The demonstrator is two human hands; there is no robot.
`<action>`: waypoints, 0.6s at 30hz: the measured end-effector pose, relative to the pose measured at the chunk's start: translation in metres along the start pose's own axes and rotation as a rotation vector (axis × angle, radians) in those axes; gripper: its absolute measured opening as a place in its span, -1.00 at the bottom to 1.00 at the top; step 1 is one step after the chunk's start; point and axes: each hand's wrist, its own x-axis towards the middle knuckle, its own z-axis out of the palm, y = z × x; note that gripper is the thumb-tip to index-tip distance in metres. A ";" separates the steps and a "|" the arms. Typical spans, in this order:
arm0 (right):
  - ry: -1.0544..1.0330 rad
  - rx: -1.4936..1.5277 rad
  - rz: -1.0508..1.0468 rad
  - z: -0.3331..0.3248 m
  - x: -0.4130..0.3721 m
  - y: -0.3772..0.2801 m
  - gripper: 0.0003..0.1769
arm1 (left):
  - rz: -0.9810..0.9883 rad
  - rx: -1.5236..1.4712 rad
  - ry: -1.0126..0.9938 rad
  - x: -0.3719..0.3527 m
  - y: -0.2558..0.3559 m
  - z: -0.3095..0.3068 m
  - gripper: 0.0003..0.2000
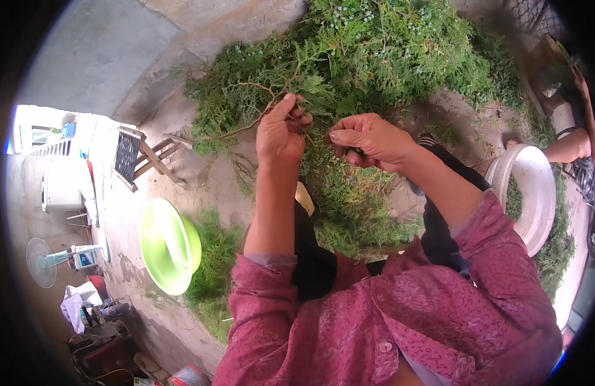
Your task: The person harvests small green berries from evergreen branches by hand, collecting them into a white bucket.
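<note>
Head view: left hand [283, 132] clasps a branch [245, 128], probably light, stiff, best held there; right hand [369, 140], just beside, bunched, contents unclear.

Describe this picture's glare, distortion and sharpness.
In the head view, black borders and bowed edges suggest a fisheye lens; in the head view, glare washes out the pale floor beside the round lime-green plastic basin; in the head view, the bare left hand and bare right hand look fairly sharp.
</note>
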 end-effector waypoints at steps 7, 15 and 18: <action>0.099 -0.177 -0.131 0.009 0.016 0.010 -0.76 | -0.016 0.038 -0.028 -0.006 -0.013 0.007 -0.93; 0.138 -0.351 -0.303 0.012 0.007 0.010 -0.77 | -0.080 -0.250 -0.022 -0.004 0.002 0.001 -0.89; 0.140 -0.373 -0.395 0.017 -0.005 0.003 -0.79 | -0.080 -0.423 -0.122 0.015 0.014 -0.022 -0.89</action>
